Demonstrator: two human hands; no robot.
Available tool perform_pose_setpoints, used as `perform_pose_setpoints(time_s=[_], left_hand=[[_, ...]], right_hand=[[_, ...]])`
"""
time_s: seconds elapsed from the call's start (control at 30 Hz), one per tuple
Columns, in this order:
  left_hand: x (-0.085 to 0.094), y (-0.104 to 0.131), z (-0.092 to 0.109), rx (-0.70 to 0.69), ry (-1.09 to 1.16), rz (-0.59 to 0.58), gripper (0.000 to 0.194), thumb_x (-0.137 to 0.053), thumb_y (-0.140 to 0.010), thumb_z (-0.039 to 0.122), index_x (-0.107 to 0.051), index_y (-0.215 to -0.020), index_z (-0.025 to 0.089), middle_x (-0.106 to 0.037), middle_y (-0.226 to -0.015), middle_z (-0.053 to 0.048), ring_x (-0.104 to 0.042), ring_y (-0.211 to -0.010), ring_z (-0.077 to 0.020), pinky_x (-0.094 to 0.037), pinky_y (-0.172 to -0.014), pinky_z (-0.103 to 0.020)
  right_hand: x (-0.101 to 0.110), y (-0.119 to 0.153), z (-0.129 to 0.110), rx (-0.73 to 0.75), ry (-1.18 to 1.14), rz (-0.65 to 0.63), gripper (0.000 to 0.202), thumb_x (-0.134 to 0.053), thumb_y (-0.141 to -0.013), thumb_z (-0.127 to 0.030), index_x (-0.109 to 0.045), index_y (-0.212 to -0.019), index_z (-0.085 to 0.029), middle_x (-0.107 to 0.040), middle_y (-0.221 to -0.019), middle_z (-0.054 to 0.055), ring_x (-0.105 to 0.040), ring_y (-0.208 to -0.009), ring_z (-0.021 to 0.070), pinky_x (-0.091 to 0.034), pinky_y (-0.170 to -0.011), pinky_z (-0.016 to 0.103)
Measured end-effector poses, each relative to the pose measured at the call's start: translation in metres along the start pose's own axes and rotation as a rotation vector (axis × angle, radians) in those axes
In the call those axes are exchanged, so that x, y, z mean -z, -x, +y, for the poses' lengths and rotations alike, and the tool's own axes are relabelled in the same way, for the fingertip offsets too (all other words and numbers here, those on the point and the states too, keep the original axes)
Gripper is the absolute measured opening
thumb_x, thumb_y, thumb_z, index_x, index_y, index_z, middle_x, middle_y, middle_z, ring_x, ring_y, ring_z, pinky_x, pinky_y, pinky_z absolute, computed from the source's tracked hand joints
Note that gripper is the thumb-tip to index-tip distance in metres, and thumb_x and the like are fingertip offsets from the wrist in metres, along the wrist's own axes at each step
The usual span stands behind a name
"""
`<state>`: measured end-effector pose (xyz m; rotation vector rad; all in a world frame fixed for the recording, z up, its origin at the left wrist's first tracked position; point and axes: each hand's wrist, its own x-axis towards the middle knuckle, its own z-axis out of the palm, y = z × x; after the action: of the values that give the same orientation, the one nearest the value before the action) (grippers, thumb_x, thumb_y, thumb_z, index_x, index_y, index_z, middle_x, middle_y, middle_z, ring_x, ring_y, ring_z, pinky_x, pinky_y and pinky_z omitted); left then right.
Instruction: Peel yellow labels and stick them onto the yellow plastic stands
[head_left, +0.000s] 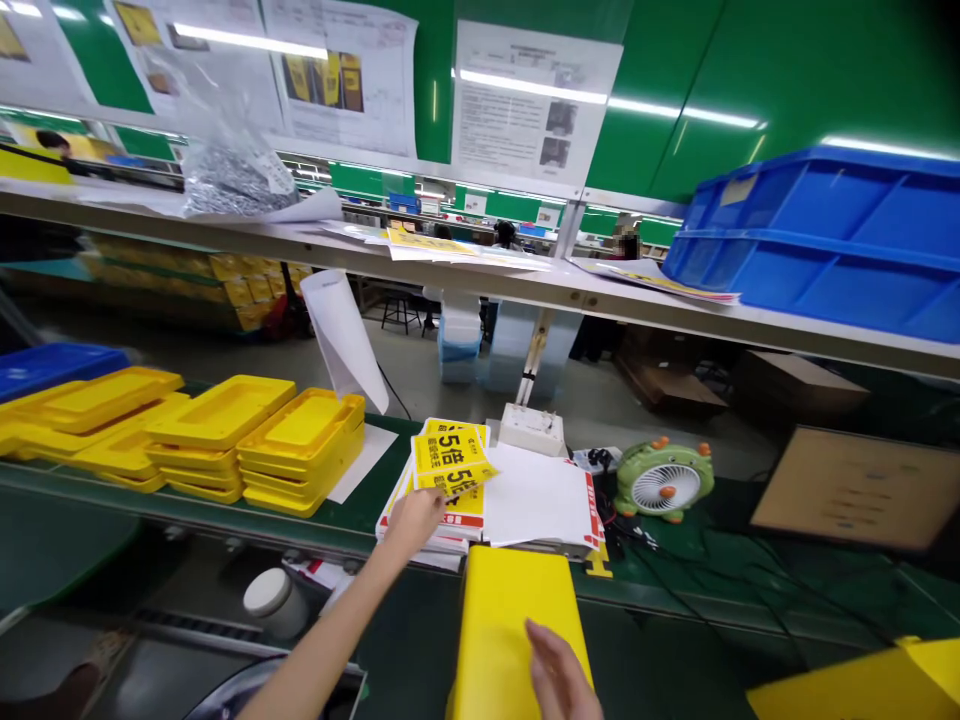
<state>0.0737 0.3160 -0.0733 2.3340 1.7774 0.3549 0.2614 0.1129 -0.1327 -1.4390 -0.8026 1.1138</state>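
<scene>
My left hand (420,518) pinches the lower edge of a yellow printed label (448,452) with black characters and a large "5". The label is lifted above a stack of similar yellow and white printed sheets (469,525) on the green bench. Nearest to me stands a yellow box (514,610) with a smooth, plain face. Over its right side is my right hand (561,675), fingers extended and loosely bent, gripping nothing I can see. Whether its fingertips touch the box I cannot tell.
Stacked yellow plastic trays (307,450) stand on the left. Right of the sheets are a white paper pile (536,495), a green fan (664,482) and cables. A shelf (480,272) crosses above, bearing a blue bin (825,235) and a bag of small parts (236,175).
</scene>
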Motion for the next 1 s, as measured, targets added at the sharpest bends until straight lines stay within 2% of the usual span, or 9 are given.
perform_pose_setpoints(time_s=[0.13, 0.2, 0.27, 0.37, 0.47, 0.63, 0.77, 0.9, 1.0], left_hand=[[-0.007, 0.039, 0.055, -0.216, 0.148, -0.028, 0.021, -0.046, -0.08, 0.025, -0.066, -0.085, 0.021, -0.064, -0.087, -0.002, -0.057, -0.085, -0.0166, -0.042, -0.075, -0.026], [-0.017, 0.05, 0.059, -0.295, 0.335, -0.069, 0.019, -0.049, -0.079, 0.025, -0.066, -0.09, 0.024, -0.064, -0.093, 0.001, -0.056, -0.091, -0.0126, -0.041, -0.082, -0.021], [-0.026, 0.051, 0.045, -0.238, 0.574, -0.033, 0.024, -0.053, -0.077, 0.024, -0.064, -0.098, 0.023, -0.06, -0.107, 0.001, -0.052, -0.102, -0.0112, -0.038, -0.092, -0.02], [-0.034, 0.042, 0.014, -0.083, 0.744, 0.024, 0.031, -0.06, -0.074, 0.028, -0.063, -0.104, 0.019, -0.056, -0.115, -0.003, -0.049, -0.109, -0.0145, -0.035, -0.099, -0.025], [-0.031, 0.036, -0.004, -0.126, 0.762, -0.107, 0.036, -0.061, -0.075, 0.033, -0.062, -0.108, 0.02, -0.058, -0.112, -0.003, -0.051, -0.107, -0.0157, -0.037, -0.099, -0.027], [-0.029, 0.032, -0.008, -0.177, 0.839, -0.1, 0.04, -0.063, -0.073, 0.028, -0.059, -0.112, 0.022, -0.054, -0.119, -0.002, -0.049, -0.111, -0.0159, -0.036, -0.101, -0.027], [-0.031, 0.027, -0.012, -0.155, 0.926, -0.024, 0.027, -0.06, -0.077, 0.031, -0.064, -0.1, 0.018, -0.058, -0.11, -0.005, -0.055, -0.1, -0.015, -0.046, -0.089, -0.024], [-0.024, 0.02, -0.017, -0.242, 0.781, -0.051, 0.025, -0.048, -0.084, 0.03, -0.067, -0.095, 0.019, -0.061, -0.106, -0.005, -0.054, -0.102, -0.0148, -0.041, -0.093, -0.025], [-0.024, 0.011, -0.023, -0.157, 0.818, -0.048, 0.022, -0.049, -0.081, 0.028, -0.067, -0.077, 0.016, -0.064, -0.088, -0.005, -0.059, -0.085, -0.0158, -0.045, -0.081, -0.025]], right_hand=[[-0.067, -0.044, -0.038, -0.302, -0.695, -0.236, 0.082, -0.067, -0.063, -0.052, -0.028, -0.127, -0.02, -0.038, -0.13, 0.009, -0.046, -0.112, 0.0201, -0.044, -0.094, 0.03], [-0.082, -0.068, -0.046, -0.362, -0.871, -0.209, 0.079, -0.073, -0.057, -0.042, -0.035, -0.12, -0.013, -0.043, -0.124, 0.012, -0.051, -0.105, 0.019, -0.048, -0.085, 0.025], [-0.087, -0.086, -0.045, -0.394, -0.923, -0.148, 0.075, -0.077, -0.051, -0.032, -0.04, -0.112, -0.009, -0.047, -0.12, 0.014, -0.054, -0.099, 0.0178, -0.049, -0.08, 0.023], [-0.088, -0.097, -0.039, -0.387, -0.9, -0.184, 0.069, -0.076, -0.055, -0.026, -0.039, -0.111, -0.011, -0.049, -0.116, 0.012, -0.054, -0.099, 0.0183, -0.048, -0.083, 0.025], [-0.093, -0.098, -0.037, -0.36, -0.817, -0.286, 0.066, -0.074, -0.058, -0.021, -0.036, -0.113, -0.014, -0.053, -0.109, 0.01, -0.056, -0.094, 0.0169, -0.048, -0.081, 0.025], [-0.104, -0.106, -0.043, -0.317, -0.694, -0.299, 0.064, -0.075, -0.058, -0.022, -0.038, -0.11, -0.013, -0.056, -0.102, 0.01, -0.057, -0.087, 0.0145, -0.048, -0.079, 0.024], [-0.108, -0.118, -0.045, -0.297, -0.557, -0.301, 0.064, -0.075, -0.059, -0.032, -0.04, -0.109, -0.01, -0.055, -0.104, 0.012, -0.058, -0.085, 0.0146, -0.049, -0.076, 0.025], [-0.107, -0.128, -0.046, -0.214, -0.348, -0.326, 0.064, -0.073, -0.059, -0.04, -0.044, -0.107, -0.008, -0.055, -0.105, 0.013, -0.058, -0.087, 0.0162, -0.05, -0.074, 0.025], [-0.106, -0.134, -0.05, -0.173, -0.176, -0.4, 0.065, -0.073, -0.057, -0.044, -0.048, -0.105, -0.007, -0.056, -0.102, 0.014, -0.059, -0.083, 0.019, -0.05, -0.068, 0.025]])
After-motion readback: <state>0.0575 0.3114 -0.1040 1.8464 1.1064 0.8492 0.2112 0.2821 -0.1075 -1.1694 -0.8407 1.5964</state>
